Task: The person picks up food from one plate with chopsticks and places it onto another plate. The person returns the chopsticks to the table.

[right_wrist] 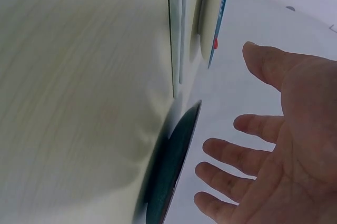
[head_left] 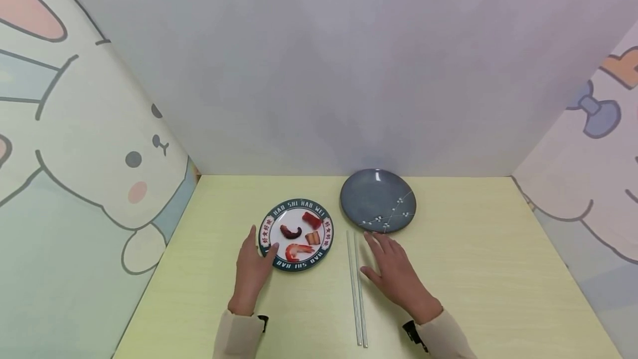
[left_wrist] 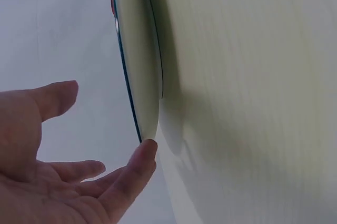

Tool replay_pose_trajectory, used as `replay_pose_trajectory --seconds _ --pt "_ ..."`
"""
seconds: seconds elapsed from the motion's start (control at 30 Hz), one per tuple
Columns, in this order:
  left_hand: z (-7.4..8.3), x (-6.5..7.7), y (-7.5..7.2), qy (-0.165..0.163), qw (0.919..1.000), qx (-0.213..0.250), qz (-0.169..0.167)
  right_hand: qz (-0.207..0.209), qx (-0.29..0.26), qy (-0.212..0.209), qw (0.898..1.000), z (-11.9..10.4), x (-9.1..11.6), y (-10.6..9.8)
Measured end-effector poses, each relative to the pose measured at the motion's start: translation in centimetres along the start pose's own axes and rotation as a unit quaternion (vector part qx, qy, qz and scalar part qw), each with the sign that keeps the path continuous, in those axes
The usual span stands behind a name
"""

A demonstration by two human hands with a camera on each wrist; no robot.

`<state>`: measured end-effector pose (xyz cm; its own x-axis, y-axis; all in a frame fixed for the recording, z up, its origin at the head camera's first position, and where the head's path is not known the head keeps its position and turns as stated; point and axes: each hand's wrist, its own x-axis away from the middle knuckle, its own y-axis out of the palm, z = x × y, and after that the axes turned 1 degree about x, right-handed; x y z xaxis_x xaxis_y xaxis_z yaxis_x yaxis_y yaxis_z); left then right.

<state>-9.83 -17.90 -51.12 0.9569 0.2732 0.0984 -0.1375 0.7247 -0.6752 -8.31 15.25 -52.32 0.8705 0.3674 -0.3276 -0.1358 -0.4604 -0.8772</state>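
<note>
My left hand (head_left: 253, 267) is at the left edge of a round plate (head_left: 326, 234) with a dark green lettered rim. In the left wrist view a fingertip meets the rim of this plate (left_wrist: 138, 55), while the thumb stands apart from it. On the plate lie a shrimp (head_left: 297, 252), a dark curled piece (head_left: 291, 232), a red piece (head_left: 312, 220) and a striped meat-like piece (head_left: 312, 238). My right hand (head_left: 399, 278), fingers spread and holding nothing, hovers beside two pale chopsticks (head_left: 354, 292) and near the front of a blue-grey plate (head_left: 371, 198).
The light wooden table (head_left: 498, 259) ends at a plain grey wall (head_left: 319, 71) behind the plates. Walls with cartoon drawings stand on the left (head_left: 89, 181) and right (head_left: 603, 181). Bare tabletop shows to the right of my right hand.
</note>
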Motion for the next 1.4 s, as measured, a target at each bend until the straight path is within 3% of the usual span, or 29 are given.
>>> replay_pose_trajectory --seconds 0.5,0.93,1.4 --pt "-1.1 -0.7 0.5 -0.035 0.9982 0.047 0.015 -0.016 -0.006 0.008 1.000 0.1 0.3 0.1" --pt "-1.4 -1.1 0.6 -0.049 0.9981 0.034 0.014 -0.056 -0.020 0.021 0.998 -0.1 0.4 0.1" --pt "-1.7 -1.3 0.4 -0.043 0.9986 0.030 -0.002 -0.062 -0.030 0.025 0.997 0.0 0.6 0.4"
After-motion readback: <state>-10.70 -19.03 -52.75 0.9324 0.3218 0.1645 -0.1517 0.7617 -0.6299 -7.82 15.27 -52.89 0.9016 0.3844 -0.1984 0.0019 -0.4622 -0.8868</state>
